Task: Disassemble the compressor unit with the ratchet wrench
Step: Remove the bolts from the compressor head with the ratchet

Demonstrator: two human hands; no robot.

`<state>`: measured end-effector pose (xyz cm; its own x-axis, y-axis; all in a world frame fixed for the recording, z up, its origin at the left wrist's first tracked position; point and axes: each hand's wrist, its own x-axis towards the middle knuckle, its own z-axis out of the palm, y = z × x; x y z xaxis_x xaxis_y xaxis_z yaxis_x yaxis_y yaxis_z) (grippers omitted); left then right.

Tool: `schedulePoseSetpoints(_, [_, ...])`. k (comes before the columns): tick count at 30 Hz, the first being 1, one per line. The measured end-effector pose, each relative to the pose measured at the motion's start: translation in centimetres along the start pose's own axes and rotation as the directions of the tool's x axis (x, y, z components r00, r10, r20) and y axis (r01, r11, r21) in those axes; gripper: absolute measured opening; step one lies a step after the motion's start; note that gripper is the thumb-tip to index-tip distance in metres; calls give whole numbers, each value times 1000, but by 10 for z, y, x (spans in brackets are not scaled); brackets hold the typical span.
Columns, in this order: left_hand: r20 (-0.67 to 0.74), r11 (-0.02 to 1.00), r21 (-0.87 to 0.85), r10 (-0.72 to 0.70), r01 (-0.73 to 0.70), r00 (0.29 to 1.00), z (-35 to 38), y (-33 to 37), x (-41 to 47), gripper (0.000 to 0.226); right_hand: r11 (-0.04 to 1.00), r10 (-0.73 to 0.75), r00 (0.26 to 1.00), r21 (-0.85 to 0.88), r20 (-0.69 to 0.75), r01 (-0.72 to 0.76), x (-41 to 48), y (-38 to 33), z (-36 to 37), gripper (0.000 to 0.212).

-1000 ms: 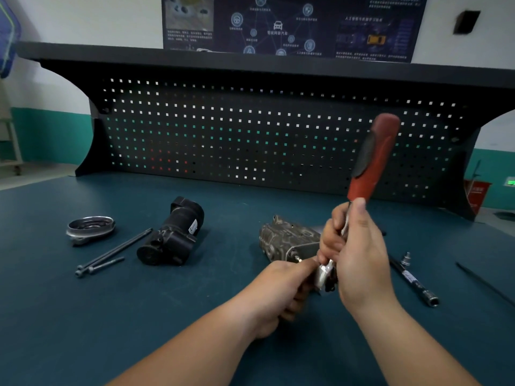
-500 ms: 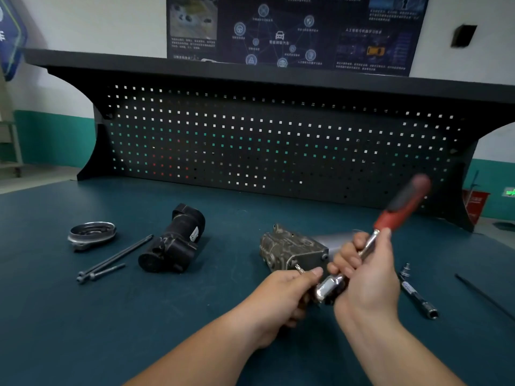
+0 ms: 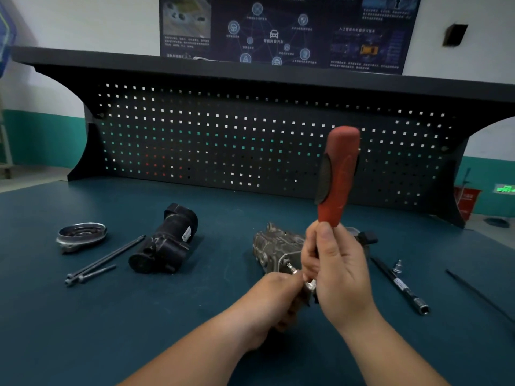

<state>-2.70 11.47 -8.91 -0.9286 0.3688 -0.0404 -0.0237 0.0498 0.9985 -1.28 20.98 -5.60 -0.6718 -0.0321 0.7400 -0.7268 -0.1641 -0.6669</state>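
The grey metal compressor unit (image 3: pixel 276 245) lies on the blue bench top, mid-right, partly hidden behind my hands. My right hand (image 3: pixel 338 270) grips the shank of the ratchet wrench (image 3: pixel 338 174), whose red and black handle stands nearly upright. The wrench's chrome head (image 3: pixel 310 286) sits low between my hands, on a bit that runs into the near end of the compressor unit. My left hand (image 3: pixel 274 305) pinches that head and bit with curled fingers.
A black motor housing (image 3: pixel 167 242) lies left of centre, with a round metal cover (image 3: pixel 81 235) and long bolts (image 3: pixel 103 260) further left. An extension bar (image 3: pixel 401 285) and a thin rod (image 3: pixel 479 295) lie to the right. The pegboard (image 3: pixel 250 146) backs the bench.
The wrench handle swung from upright down to the right, then back up to nearly upright. My left hand stayed at the wrench head.
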Motion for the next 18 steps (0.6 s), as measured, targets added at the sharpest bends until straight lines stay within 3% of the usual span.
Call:
schedulePoseSetpoints(3, [8, 999, -41, 15, -15, 1000, 1, 0, 0, 52, 999, 36, 999, -18, -32, -36, 2, -3, 2, 38])
schedulePoseSetpoints(5, [13, 997, -75, 10, -9, 1000, 1, 0, 0, 56, 991, 129, 976, 49, -175, -122, 3, -2, 2, 40])
schedulePoseSetpoints(8, [19, 993, -114, -4, 7, 1000, 2, 0, 2, 57, 873, 430, 799, 417, -419, -252, 8, 4, -7, 44])
schedulePoseSetpoints(10, [11, 990, -138, 5, -4, 1000, 3, -1, 3, 53, 713, 617, 651, 665, -442, -224, 11, 9, -15, 41])
schedulePoseSetpoints(11, [5, 989, -146, 7, -6, 1000, 4, -1, 3, 52, 669, 654, 619, 714, -435, -205, 12, 11, -17, 39])
schedulePoseSetpoints(13, [0, 990, -138, -4, 4, 1000, 3, -1, 3, 53, 720, 610, 654, 657, -446, -223, 13, 15, -17, 36])
schedulePoseSetpoints(15, [6, 993, -114, -14, 14, 1000, 1, -1, 3, 55, 878, 413, 793, 427, -448, -217, 12, 15, -13, 34])
schedulePoseSetpoints(18, [15, 997, -71, 4, -3, 1000, 0, -2, 1, 51, 1000, 19, 983, -11, -184, -22, 3, 10, -3, 34])
